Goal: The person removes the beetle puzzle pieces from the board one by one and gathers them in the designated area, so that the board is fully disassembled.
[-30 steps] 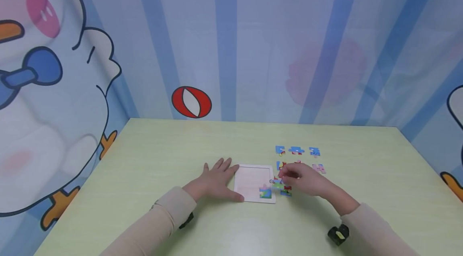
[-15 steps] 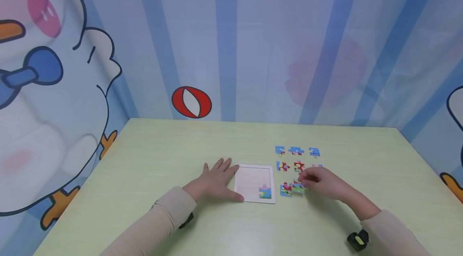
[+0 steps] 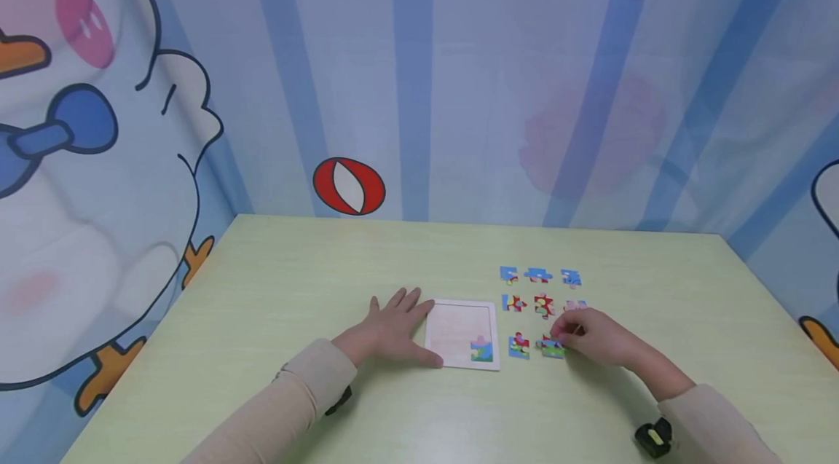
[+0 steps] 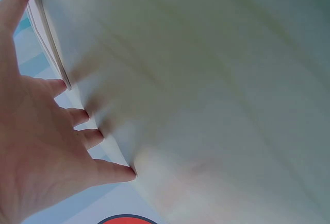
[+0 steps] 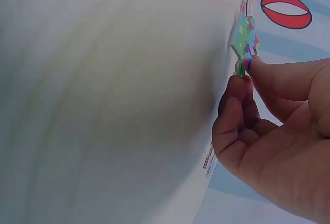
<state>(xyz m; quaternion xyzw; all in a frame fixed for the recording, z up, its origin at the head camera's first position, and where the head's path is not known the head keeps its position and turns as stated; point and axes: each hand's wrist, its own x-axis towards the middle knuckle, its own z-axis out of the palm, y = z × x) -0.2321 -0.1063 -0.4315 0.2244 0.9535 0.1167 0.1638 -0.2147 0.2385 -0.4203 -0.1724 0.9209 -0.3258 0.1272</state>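
A shallow white puzzle tray [image 3: 459, 333] lies on the table, with one blue, green and pink jigsaw piece [image 3: 481, 350] in its near right corner. My left hand [image 3: 390, 333] rests at the tray's left side, fingers spread, thumb at the near corner and index finger at the far one. Right of the tray, my right hand [image 3: 593, 336] pinches a green jigsaw piece [image 5: 243, 41] between thumb and fingers, low over the table. Just left of that piece lies a green and red one [image 3: 519, 346]. The right fingertips hide part of the held piece.
Beyond the right hand, several loose jigsaw pieces lie in rows, among them a blue one [image 3: 538, 275] and a red one [image 3: 543, 305]. A pink piece [image 3: 575, 304] is partly covered by the right hand. A printed curtain [image 3: 472, 85] hangs behind the table.
My right hand has carried the green piece rightward from beside the tray, past the green and red piece, and a gap now separates the two. The left hand has stayed at the tray.
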